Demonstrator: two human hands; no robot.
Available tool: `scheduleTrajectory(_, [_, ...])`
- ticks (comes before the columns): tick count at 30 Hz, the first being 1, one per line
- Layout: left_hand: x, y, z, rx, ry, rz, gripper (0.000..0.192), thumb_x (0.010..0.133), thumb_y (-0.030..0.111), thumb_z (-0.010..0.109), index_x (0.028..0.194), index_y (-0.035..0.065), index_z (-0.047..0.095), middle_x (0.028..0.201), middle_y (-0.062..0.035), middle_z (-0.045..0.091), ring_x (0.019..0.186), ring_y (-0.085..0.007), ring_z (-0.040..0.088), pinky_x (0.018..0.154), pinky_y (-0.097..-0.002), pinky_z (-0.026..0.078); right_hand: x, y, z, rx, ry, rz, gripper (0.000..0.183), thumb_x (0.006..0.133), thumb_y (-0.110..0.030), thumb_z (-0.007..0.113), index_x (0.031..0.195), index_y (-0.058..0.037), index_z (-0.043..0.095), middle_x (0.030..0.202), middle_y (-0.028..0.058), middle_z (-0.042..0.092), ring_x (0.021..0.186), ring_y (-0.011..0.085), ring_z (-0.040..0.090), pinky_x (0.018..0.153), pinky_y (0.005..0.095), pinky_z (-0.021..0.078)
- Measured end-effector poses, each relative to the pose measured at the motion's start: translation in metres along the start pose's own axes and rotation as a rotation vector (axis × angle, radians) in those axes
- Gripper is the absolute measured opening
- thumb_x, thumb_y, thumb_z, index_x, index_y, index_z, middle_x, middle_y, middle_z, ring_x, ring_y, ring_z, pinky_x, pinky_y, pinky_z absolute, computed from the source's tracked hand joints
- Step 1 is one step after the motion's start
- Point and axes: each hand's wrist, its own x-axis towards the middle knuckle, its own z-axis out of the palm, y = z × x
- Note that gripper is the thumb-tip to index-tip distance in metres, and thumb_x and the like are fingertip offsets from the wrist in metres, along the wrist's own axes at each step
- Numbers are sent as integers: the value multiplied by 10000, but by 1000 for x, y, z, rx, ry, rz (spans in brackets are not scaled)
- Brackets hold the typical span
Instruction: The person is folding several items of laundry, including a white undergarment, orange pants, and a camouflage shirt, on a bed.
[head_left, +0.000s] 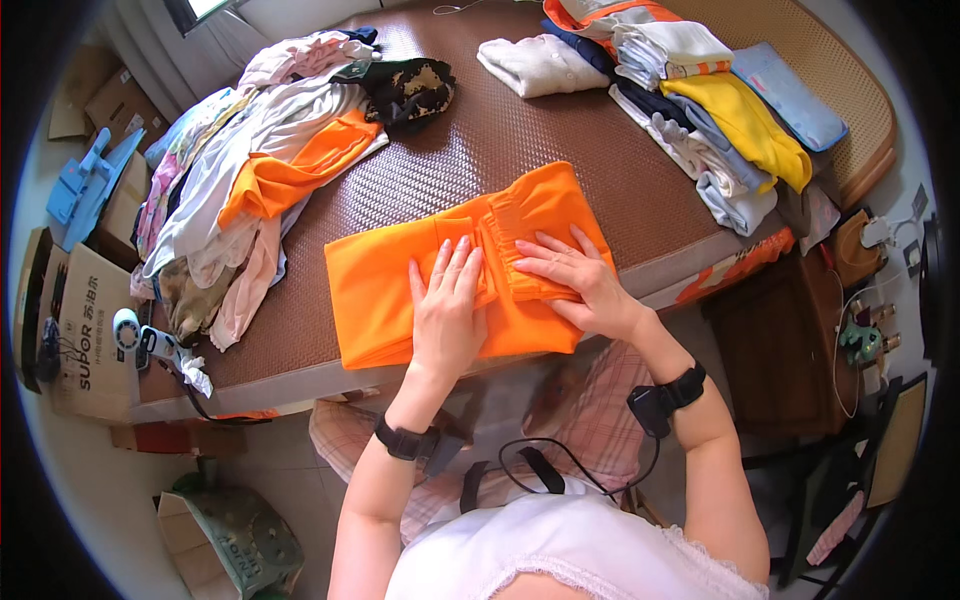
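An orange garment (382, 292) with elastic-gathered cuffs lies folded on the brown woven mat (405, 180) at the near edge of the bed. My left hand (448, 307) rests flat on its middle, fingertips at one cuff and fingers spread. On the gathered cuff to the right, my right hand (581, 281) lies palm down with its fingers apart. Neither hand grips the cloth. Black straps with small boxes circle both wrists, and a cable runs from the right one.
A loose heap of clothes (262, 157) lies at left, with an orange piece (300, 169) on it. Folded clothes (720, 127) are stacked at right, near a folded cream knit (536, 66). A handheld fan (129, 330) is at the bed's left edge, beside a cardboard box (94, 337).
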Motion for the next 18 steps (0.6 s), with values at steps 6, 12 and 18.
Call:
scheduleTrajectory(6, [1, 5, -2, 111, -2, 30, 514, 849, 173, 586, 1346, 71, 505, 1426, -137, 470, 1391, -329, 338, 1126, -618, 118, 5, -5, 3, 72, 30, 48, 540, 821, -354, 683, 1316, -171, 568, 1438, 56, 478, 1379, 266, 374, 1162, 520, 124])
scheduleTrajectory(12, [0, -7, -17, -67, -184, 13, 450, 951, 330, 502, 1274, 22, 563, 1377, -187, 505, 1351, -373, 379, 1110, -620, 167, 33, -47, 14, -52, 258, -17, 416, 924, -308, 566, 1275, -85, 582, 1374, 133, 516, 1361, 297, 385, 1160, 511, 130])
scheduleTrajectory(18, [-13, -63, -106, -129, 231, -551, 377, 930, 339, 581, 992, -20, 677, 955, -217, 688, 907, -365, 668, 810, -392, 512, 47, -41, 63, -324, 187, -33, 416, 948, -316, 495, 1274, -71, 572, 1381, 116, 518, 1345, 267, 405, 1145, 556, 135])
